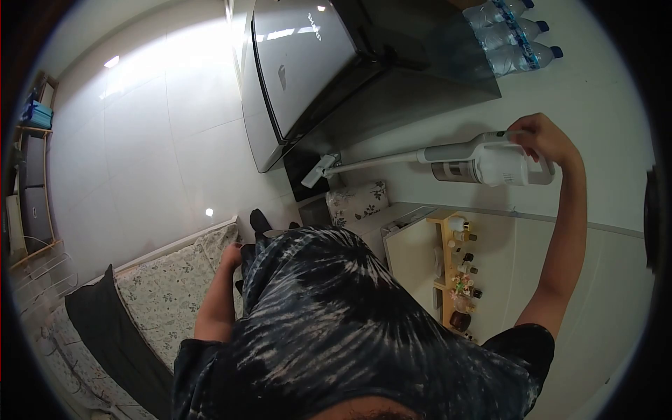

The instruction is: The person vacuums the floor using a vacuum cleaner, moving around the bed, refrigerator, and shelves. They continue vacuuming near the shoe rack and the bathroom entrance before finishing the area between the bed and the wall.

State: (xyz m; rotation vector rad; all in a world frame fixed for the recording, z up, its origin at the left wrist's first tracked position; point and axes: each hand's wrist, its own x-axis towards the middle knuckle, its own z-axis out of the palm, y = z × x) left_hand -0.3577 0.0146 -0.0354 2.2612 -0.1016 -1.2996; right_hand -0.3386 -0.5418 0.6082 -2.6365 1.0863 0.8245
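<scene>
A white and grey stick vacuum cleaner [458,154] stretches along the wall beside the fridge. My right hand [542,136] has its fingers wrapped round the handle at the upper end. The flat floor head [320,171] lies at the far end of the tube, at the dark gap by the base of the fridge. My left hand [232,253] hangs low at my side, nearest to my leg and the edge of the bed; its fingers are partly hidden and hard to make out.
A grey fridge [301,63] stands ahead, with bottled water [514,42] on top. To the left is a bed with a floral sheet [164,287]. A wooden shelf [439,259] with small bottles is at the right. Pale floor tiles [161,154] spread ahead left.
</scene>
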